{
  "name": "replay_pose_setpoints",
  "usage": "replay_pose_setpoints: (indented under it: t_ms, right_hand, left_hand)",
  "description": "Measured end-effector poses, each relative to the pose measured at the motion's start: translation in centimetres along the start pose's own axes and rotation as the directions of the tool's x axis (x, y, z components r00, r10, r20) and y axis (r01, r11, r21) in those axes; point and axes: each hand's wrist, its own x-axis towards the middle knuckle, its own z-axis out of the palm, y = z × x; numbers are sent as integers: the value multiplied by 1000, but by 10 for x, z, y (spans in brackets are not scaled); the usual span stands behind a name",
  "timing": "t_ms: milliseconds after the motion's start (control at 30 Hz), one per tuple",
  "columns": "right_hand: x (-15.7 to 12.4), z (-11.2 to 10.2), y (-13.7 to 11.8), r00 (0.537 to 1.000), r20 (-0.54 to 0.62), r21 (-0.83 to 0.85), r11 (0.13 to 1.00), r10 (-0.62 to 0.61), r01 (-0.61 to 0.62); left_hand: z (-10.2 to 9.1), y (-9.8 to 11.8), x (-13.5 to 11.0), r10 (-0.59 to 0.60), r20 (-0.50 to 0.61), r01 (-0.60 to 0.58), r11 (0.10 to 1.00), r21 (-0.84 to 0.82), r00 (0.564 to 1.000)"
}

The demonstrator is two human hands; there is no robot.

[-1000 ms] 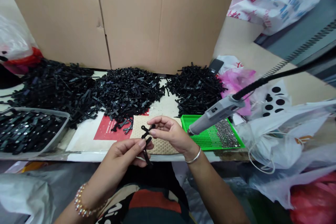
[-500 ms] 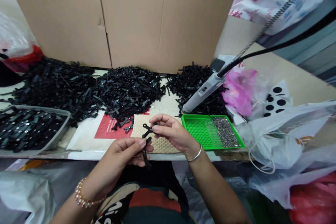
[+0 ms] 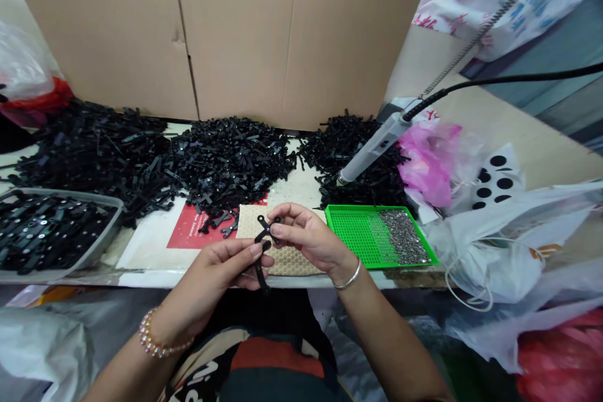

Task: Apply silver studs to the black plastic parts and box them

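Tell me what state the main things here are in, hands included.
Thin black strips, crossed, held
Left hand, pinching the strips
Right hand, pinching the strips
Grey cylindrical power tool, tilted, unheld
Green perforated plastic tray, partly filled with metal pieces
Translucent plastic tub, lidless, filled

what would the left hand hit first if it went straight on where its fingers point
Most likely the right hand, pinching the crossed black piece just ahead; exact depth is unclear.

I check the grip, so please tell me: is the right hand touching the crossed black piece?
Touching. In the head view, the right hand has its thumb on the crossed black piece.
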Motion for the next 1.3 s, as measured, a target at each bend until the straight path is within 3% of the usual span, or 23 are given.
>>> replay_pose_setpoints:
  t_ms: [400,633,1300]
  right_hand:
    - [3,-1,17,988,-130,-28,996,-84,81]
    - [1,-1,23,978,-116,-143,977,-175,158]
    - [6,-4,21,976,-69,-202,961,-209,191]
  left_hand:
    - [7,-2,5,-9,-25,9,1000,11,1000]
    - [9,-8,6,-23,-10,23,1000,-12,1000]
    - [4,-3,6,-28,-12,28,1000,-7,1000]
